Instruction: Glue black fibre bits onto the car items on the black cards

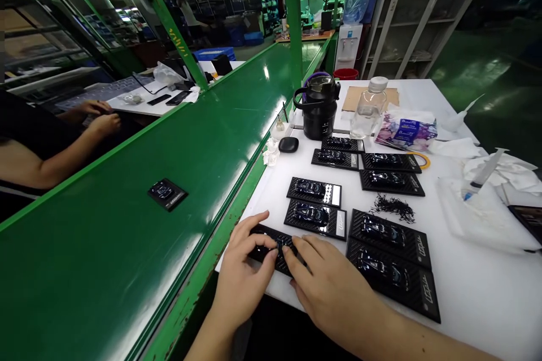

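Observation:
Both my hands rest on a black carbon-pattern plate (271, 236) carrying a small dark blue toy car, at the near left edge of the white table (466, 293). My left hand (243, 273) presses its fingers on the plate's left part. My right hand (326, 282) pinches at the car in the plate's middle. Several more plates with cars (315, 214) lie in rows just beyond, to the right. A little pile of black wire ties (393, 207) sits among them.
A green conveyor belt (127, 236) runs along the left with one car plate (167, 194) on it. Another person's arms (59, 146) rest across the belt. A black jug (318, 104), a clear bottle (368, 107), a tissue pack (406, 130) and plastic bags (478, 208) stand on the table.

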